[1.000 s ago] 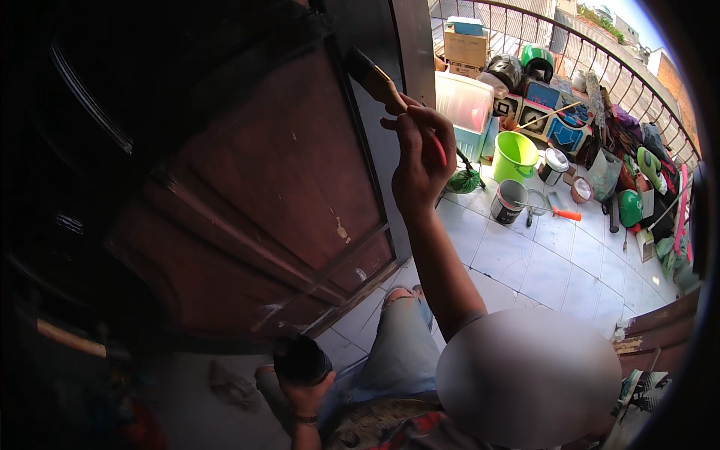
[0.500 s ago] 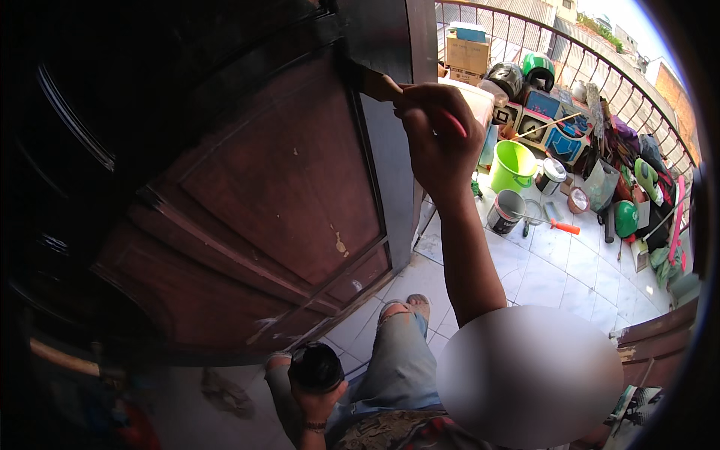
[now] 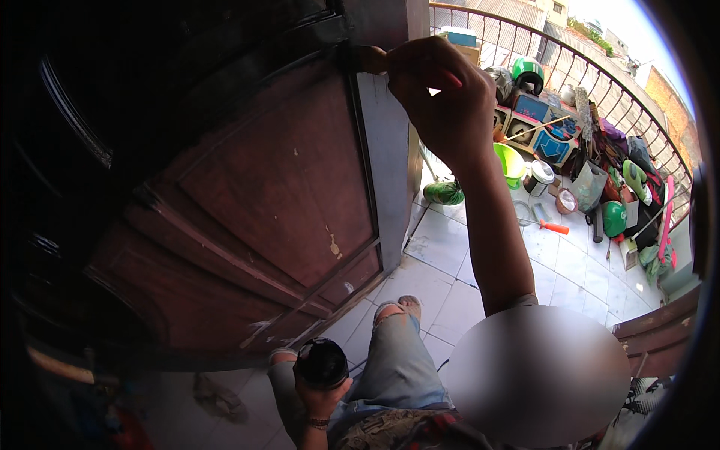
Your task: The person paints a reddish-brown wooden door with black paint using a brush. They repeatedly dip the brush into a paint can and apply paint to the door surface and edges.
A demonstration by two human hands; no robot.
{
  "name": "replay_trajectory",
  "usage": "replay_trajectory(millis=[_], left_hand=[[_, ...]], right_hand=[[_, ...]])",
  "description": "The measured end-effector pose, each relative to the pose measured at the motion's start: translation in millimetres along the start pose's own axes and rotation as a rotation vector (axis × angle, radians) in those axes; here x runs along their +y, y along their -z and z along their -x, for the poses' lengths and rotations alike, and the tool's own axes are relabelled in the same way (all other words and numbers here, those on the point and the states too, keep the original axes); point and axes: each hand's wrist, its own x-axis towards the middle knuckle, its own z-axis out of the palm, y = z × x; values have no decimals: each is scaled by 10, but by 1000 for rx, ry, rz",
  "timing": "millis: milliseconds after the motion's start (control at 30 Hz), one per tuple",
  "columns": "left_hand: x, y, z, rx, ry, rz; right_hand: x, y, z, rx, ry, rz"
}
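Observation:
My raised right hand [image 3: 444, 105] is closed around a paintbrush [image 3: 370, 59] with a red handle end. Its dark bristles meet the edge of a panelled wooden door [image 3: 277, 165], near the upper right corner of a panel. Black, glossy paint covers the door's upper and left parts, while the lower panels are dull reddish brown with pale chips. Low in front of me, my left hand [image 3: 322, 403] grips a round can [image 3: 321, 362] with black paint inside and on its rim.
A grey door frame [image 3: 386, 142] stands beside the door. On the white tiled floor [image 3: 442, 244] lie a green bag [image 3: 443, 193], a lime bucket [image 3: 510, 165] and an orange-handled tool [image 3: 553, 227]. Helmets [image 3: 528, 75], boxes and bags crowd the railing [image 3: 570, 56]. A cloth [image 3: 219, 397] lies at lower left.
My right hand and the brush have moved slightly up, the hand turning with its forearm now further right. The left hand and can have shifted a little right.

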Motion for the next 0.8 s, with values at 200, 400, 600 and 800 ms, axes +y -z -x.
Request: replay_trajectory(millis=[200, 400, 600, 800], left_hand=[[-60, 30, 3, 35, 13, 24], [-7, 37, -11, 38, 9, 9], [-30, 73, 7, 39, 13, 21], [91, 53, 0, 35, 8, 39]], right_hand=[[-89, 46, 4, -31, -33, 23], [44, -29, -107, 88, 61, 21], [-156, -34, 40, 13, 48, 61], [-61, -43, 51, 196, 101, 71]])
